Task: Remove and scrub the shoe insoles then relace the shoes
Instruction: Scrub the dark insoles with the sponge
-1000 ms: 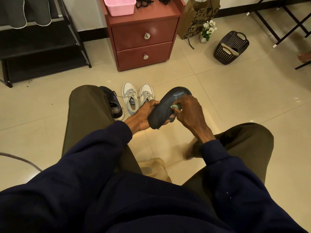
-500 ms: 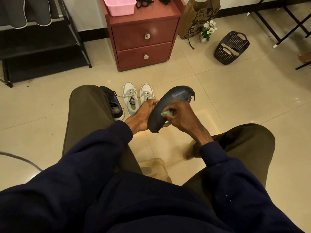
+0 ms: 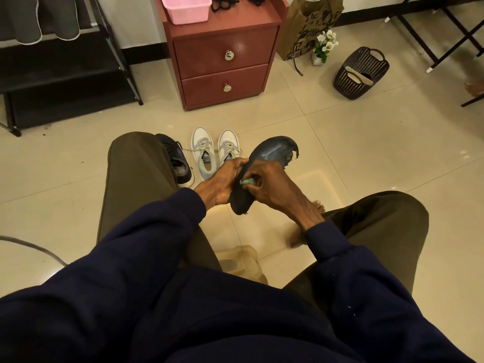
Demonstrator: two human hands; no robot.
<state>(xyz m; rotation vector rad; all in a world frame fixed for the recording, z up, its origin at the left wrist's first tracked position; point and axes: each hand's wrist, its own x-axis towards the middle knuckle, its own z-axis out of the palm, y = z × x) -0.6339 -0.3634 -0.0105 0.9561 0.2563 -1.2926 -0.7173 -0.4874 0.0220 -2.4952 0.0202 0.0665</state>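
your right hand (image 3: 272,187) grips a small green scrubber (image 3: 247,182) and has slid it down the dark insole (image 3: 272,153), from the toe half toward the heel, at the centre of the frame. your left hand (image 3: 222,184) clasps the insole's left edge and holds it tilted up. the bared toe end shows a pale streak, so that part looks scrubbed and the heel is next. the dark shoe (image 3: 178,163) waits by your left knee, so relacing is likely far off.

Left hand (image 3: 222,183) grips dark insole (image 3: 264,163) at heel end, toe tilted to 1 o'clock. Right hand (image 3: 272,187) presses green scrubber (image 3: 247,182) on it. White shoes (image 3: 213,155) at 11, dark shoe (image 3: 178,163) at 10 by left knee.
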